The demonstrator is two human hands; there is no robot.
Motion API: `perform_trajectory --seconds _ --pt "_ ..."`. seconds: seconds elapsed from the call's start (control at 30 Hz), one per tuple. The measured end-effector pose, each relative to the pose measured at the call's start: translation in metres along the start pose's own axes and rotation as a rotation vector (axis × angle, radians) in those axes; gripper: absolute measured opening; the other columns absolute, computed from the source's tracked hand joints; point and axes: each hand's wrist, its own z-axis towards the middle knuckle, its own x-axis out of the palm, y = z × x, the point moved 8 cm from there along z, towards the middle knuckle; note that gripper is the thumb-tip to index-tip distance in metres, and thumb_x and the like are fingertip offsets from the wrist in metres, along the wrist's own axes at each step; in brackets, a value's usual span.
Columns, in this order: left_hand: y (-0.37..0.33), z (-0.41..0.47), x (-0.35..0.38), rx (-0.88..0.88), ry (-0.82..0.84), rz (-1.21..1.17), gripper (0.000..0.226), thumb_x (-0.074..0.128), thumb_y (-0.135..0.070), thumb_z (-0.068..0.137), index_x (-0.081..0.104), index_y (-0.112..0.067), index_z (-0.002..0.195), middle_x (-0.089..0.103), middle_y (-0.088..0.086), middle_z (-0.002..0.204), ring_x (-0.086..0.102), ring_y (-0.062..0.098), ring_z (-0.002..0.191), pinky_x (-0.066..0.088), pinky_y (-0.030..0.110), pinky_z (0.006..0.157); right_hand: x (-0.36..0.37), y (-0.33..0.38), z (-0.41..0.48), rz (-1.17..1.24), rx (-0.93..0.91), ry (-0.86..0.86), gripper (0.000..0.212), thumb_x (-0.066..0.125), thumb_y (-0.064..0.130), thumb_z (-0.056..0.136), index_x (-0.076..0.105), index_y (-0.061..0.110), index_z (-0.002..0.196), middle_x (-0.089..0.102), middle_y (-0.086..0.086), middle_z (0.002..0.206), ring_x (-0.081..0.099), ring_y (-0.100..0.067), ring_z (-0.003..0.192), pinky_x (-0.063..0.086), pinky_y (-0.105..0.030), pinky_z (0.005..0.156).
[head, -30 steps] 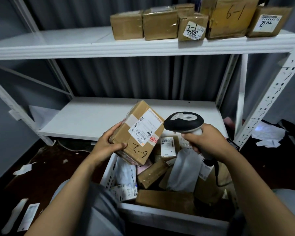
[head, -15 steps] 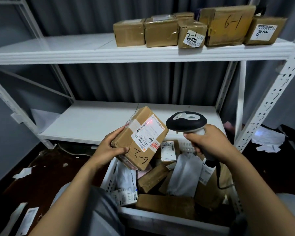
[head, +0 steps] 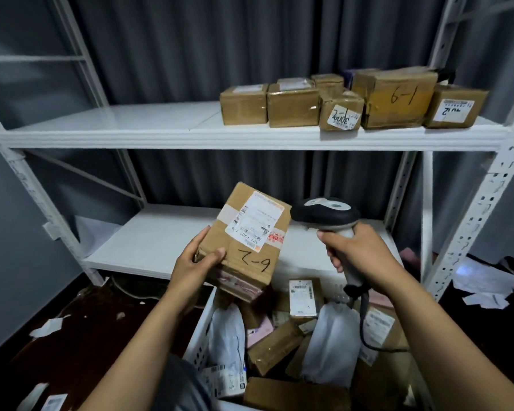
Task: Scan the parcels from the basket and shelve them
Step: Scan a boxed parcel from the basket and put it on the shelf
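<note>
White shelf rack (head: 250, 137) with basket (head: 201, 330) of parcels (head: 275, 348) below
Box (head: 250, 262) marked 6-2, tilted above the basket, pinched at its near corner by the left hand (head: 196, 264); scanner (head: 324, 213) just beside its label (head: 254, 222), right hand (head: 356, 253) curled round the grip

White rack (head: 471, 232), top shelf (head: 116, 120) w/ cardboard boxes (head: 392, 99) at rt, paper scraps (head: 46, 326) on floor (head: 101, 321)

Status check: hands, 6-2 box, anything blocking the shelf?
Left hand grips box, label up, above basket. Right hand grips scanner, head beside label. Nothing between box and lower shelf.
</note>
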Motion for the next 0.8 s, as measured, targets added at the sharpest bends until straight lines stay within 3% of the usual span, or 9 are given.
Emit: perform_trajectory --seconds 0.13,0.2,0.33,0.43,0.6,0.8 --pt "-0.050 0.008 -0.001 0.030 -0.119 -0.246 0.021 0.060 -0.020 0.093 0.061 -0.018 0.114 0.070 0.002 0.098 0.065 0.021 0.088 0.053 0.034 0.069 0.007 0.045 0.021 0.071 -0.082 0.010 0.021 0.067 0.015 0.090 0.058 0.005 0.072 0.051 -0.004 0.049 0.046 -0.018 0.043 0.041 -0.027 0.045" --pt "-0.076 0.017 0.002 0.035 -0.145 -0.332 0.009 0.059 -0.025 0.094 0.062 -0.022 0.102 0.070 0.000 0.093 0.065 0.020 0.085 0.052 0.035 0.070 0.007 0.068 0.032 0.079 -0.126 -0.008 0.019 0.067 0.015 0.090 0.060 0.005 0.075 0.051 -0.004 0.050 0.046 -0.018 0.043 0.041 -0.026 0.044" --pt "-0.124 0.045 0.009 0.041 -0.186 -0.385 0.015 0.062 -0.036 0.091 0.063 -0.027 0.103 0.071 -0.002 0.098 0.067 0.019 0.087 0.054 0.038 0.076 0.004 0.102 0.054 0.104 -0.164 -0.066 0.021 0.068 0.017 0.089 0.058 0.011 0.072 0.052 -0.006 0.055 0.047 -0.018 0.044 0.041 -0.025 0.043" --pt "-0.153 0.072 0.013 0.067 -0.202 -0.381 0.021 0.066 -0.041 0.087 0.066 -0.025 0.101 0.074 -0.002 0.101 0.070 0.022 0.094 0.056 0.048 0.086 0.002 0.118 0.068 0.111 -0.170 -0.093 0.019 0.068 0.021 0.088 0.057 0.011 0.076 0.053 -0.006 0.057 0.048 -0.017 0.043 0.042 -0.025 0.043" --pt "-0.176 0.115 0.021 -0.014 -0.151 -0.370 0.036 0.062 -0.054 0.086 0.063 -0.026 0.109 0.075 0.002 0.095 0.073 0.024 0.083 0.059 0.045 0.071 0.002 0.135 0.086 0.070 -0.196 -0.093 0.017 0.067 0.022 0.088 0.060 0.009 0.081 0.054 -0.007 0.059 0.049 -0.017 0.045 0.043 -0.025 0.043" --pt "-0.196 0.161 0.029 0.005 -0.192 -0.176 0.050 0.051 -0.066 0.086 0.059 -0.017 0.098 0.072 0.004 0.093 0.070 0.025 0.083 0.059 0.043 0.078 -0.005 0.145 0.104 0.020 -0.198 -0.111 0.015 0.066 0.019 0.089 0.059 0.008 0.082 0.053 -0.007 0.056 0.048 -0.017 0.043 0.043 -0.024 0.044"
